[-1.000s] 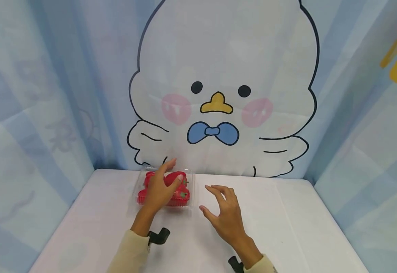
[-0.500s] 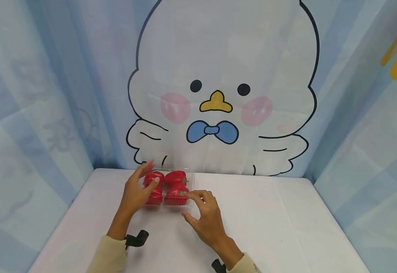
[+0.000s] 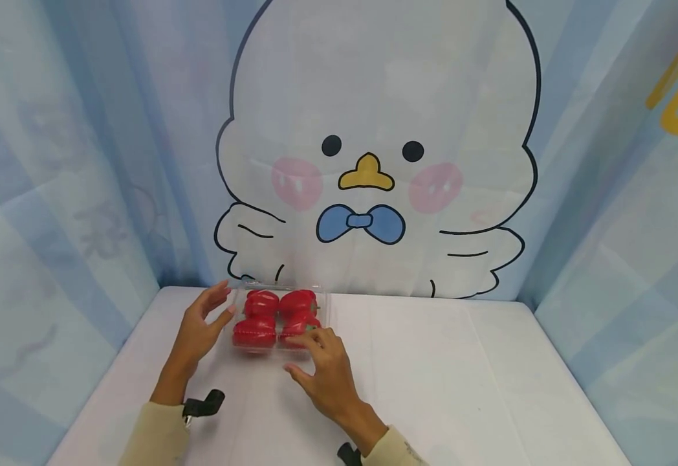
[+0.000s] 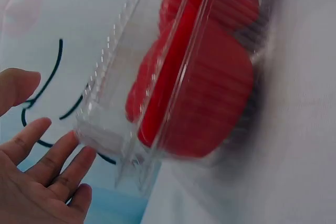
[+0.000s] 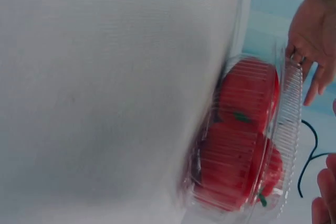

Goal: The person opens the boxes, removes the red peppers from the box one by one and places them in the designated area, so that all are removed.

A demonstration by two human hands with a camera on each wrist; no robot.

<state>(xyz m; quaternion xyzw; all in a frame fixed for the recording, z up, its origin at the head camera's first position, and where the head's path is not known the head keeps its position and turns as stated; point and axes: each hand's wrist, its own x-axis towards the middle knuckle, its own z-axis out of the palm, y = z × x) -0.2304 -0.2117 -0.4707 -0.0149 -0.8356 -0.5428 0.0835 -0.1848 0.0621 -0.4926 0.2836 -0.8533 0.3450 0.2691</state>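
Note:
A clear plastic clamshell box (image 3: 324, 312) stands at the back of the table, left of the middle. Through its lid show several red bell peppers (image 3: 260, 332) with green stems. My left hand (image 3: 196, 330) is at the box's left side, fingers spread and nothing in its grasp. In the left wrist view its fingertips come close to the box's rim (image 4: 113, 129); whether they touch I cannot tell. My right hand (image 3: 327, 372) is at the front right corner, fingers loosely bent over that corner, thumb apart. It grips nothing. The right wrist view shows only its fingertips (image 5: 326, 187) at the edge.
A white cloth covers the table (image 3: 444, 375), which reaches out to the right of the box. Behind stands a curtain (image 3: 374, 97) printed with a white cartoon bird, and pale blue curtains (image 3: 54, 194) hang at both sides.
My left hand has moved left, from over the box to its left side. My right hand has moved left, up to the front right corner. The box looks to be in the same place.

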